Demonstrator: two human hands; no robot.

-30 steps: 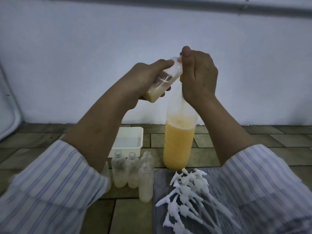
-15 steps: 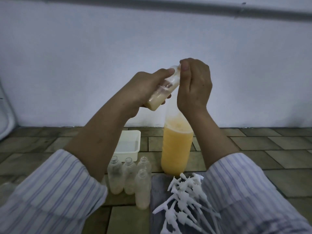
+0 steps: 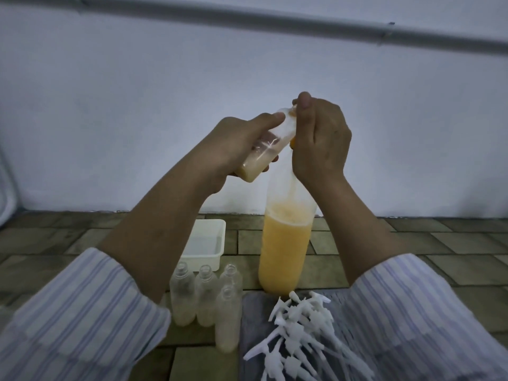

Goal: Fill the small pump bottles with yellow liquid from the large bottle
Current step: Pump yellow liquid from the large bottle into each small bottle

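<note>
Presently, head view, centre of frame: left hand (image 3: 236,145) wrapped round a small pump bottle (image 3: 266,149), held tilted with its neck pointing up and right, pale yellowish liquid pooled in its lower end. Right hand (image 3: 320,141) just beside it, fingers curled round the neck of the large bottle (image 3: 284,243), thumb upright against the small bottle's mouth; the exact contact between the two necks is hidden by the fingers. Large bottle: clear plastic, upright on the tiled floor (image 3: 412,243), about two-thirds full of yellow liquid (image 3: 283,254), foam at the surface. Lower centre: four uncapped small bottles (image 3: 206,295) standing close together, each with a little pale liquid at the bottom. Behind them, a white rectangular tub (image 3: 204,244) holding clear liquid. Lower right: a heap of white pump heads (image 3: 299,334) with dip tubes, lying on a grey cloth (image 3: 254,325). Striped sleeves (image 3: 82,320) in both lower corners. Background: white wall (image 3: 137,105), with a grey pipe (image 3: 247,19) running across the top of frame.
</note>
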